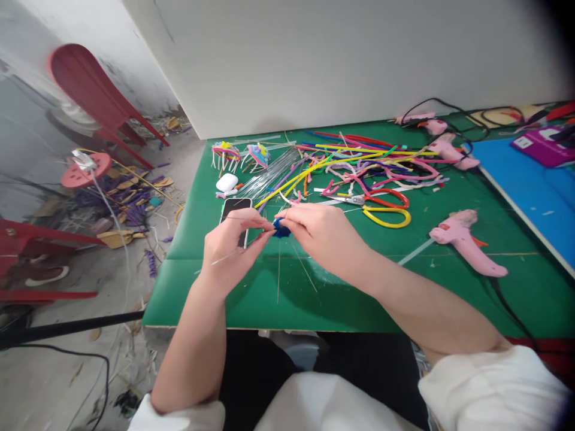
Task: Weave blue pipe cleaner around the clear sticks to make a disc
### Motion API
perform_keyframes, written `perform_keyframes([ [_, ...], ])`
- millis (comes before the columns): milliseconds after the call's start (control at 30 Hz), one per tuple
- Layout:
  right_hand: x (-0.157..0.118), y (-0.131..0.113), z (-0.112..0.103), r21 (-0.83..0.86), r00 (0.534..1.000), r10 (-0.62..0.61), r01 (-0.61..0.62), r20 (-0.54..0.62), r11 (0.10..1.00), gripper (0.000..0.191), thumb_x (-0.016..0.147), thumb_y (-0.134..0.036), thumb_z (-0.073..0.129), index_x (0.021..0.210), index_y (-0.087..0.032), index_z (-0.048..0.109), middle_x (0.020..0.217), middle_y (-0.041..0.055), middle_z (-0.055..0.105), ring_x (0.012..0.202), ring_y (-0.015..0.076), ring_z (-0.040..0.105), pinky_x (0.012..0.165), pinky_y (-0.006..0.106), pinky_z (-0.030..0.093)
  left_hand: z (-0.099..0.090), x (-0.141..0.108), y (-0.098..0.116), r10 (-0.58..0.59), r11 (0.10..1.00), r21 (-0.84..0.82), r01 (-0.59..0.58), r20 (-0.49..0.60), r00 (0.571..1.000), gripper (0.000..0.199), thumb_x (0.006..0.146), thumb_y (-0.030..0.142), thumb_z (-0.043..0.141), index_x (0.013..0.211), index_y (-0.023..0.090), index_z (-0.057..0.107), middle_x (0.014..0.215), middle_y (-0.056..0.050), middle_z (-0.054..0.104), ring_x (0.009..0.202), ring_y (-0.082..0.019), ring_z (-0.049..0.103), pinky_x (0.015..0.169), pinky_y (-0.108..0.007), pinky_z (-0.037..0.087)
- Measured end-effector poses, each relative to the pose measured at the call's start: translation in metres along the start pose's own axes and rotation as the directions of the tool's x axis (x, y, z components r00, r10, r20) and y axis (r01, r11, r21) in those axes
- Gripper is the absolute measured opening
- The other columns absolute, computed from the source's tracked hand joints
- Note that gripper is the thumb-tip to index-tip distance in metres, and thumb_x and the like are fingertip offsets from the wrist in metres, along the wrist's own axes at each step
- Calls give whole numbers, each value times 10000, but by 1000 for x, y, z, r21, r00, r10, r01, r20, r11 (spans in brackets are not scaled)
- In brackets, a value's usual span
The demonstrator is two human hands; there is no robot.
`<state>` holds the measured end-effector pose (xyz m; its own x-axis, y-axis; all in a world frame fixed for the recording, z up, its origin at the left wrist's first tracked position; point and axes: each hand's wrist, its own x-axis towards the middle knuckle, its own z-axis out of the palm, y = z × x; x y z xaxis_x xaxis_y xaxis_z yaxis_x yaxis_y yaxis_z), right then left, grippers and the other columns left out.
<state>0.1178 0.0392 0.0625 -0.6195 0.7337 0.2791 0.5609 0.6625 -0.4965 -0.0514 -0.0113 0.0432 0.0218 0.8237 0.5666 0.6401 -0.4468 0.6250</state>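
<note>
Pinches one small, dark blue bit [281, 230] between both hands, over the smooth green table [188, 293]. Holds its left edge with the thumb and fingertips of the left hand [236, 242], and its far right side with the tips of the right hand [323, 230]. Has both grips narrow, closed on the blue bit. Shows two thin, straight wires [278, 272] just on the near side; cannot tell if joined to it.

Has one flat, shiny phone [237, 205] partly behind the left hand, and one smooth white case [227, 183] with round corners, farther off. At the far left, shows two small, bright domes [227, 152] with thin white legs. To the right of those, has a bundle of shiny strands [276, 173], then a messy heap of fuzzy, bendy stems [372, 158], too many to count. Shows one pair of scissors [357, 200], with one red loop and one yellow loop. At the right, has one smooth pink glue gun [467, 239], with a pale stick [417, 251] poking out to the left.
</note>
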Motion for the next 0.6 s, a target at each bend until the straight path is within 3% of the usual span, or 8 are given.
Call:
perform_keyframes([
  [167,1,0,1,41,1000,24,-24,5,999,228,904,-194,450,908,-157,675,924,57,699,884,170,635,784,283,449,-2,0,-7,-69,992,-109,70,14,998,313,722,170,705,966,207,512,826,9,652,784,-134,675,759,-281,542],
  [333,1,0,0,129,1000,24,-22,-13,991,228,897,-180,461,964,-159,677,955,62,699,907,173,632,793,294,461,0,2,-8,-94,985,-147,85,-54,994,322,696,174,731,956,202,544,789,16,662,768,-136,678,756,-288,551],
  [433,3,2,1,247,997,78,-73,-9,966,215,876,-164,488,959,-175,686,937,49,697,815,142,637,733,272,482,1,4,-10,-148,960,-245,136,-33,988,359,681,178,740,983,196,545,802,5,678,768,-143,685,747,-291,563],
  [500,7,6,3,388,989,145,-148,38,910,214,865,-178,501,968,-183,689,862,34,694,697,114,628,632,244,499,-1,5,-14,-207,913,-352,204,31,978,373,708,186,714,1040,200,544,870,-25,698,824,-160,686,776,-313,565],
  [600,14,15,8,605,961,236,-275,145,747,246,853,-193,502,1026,-177,677,798,36,679,625,101,614,508,211,511,-2,6,-23,-268,819,-487,304,143,953,349,762,202,656,1101,204,572,1053,-80,683,955,-186,660,854,-356,548],
])
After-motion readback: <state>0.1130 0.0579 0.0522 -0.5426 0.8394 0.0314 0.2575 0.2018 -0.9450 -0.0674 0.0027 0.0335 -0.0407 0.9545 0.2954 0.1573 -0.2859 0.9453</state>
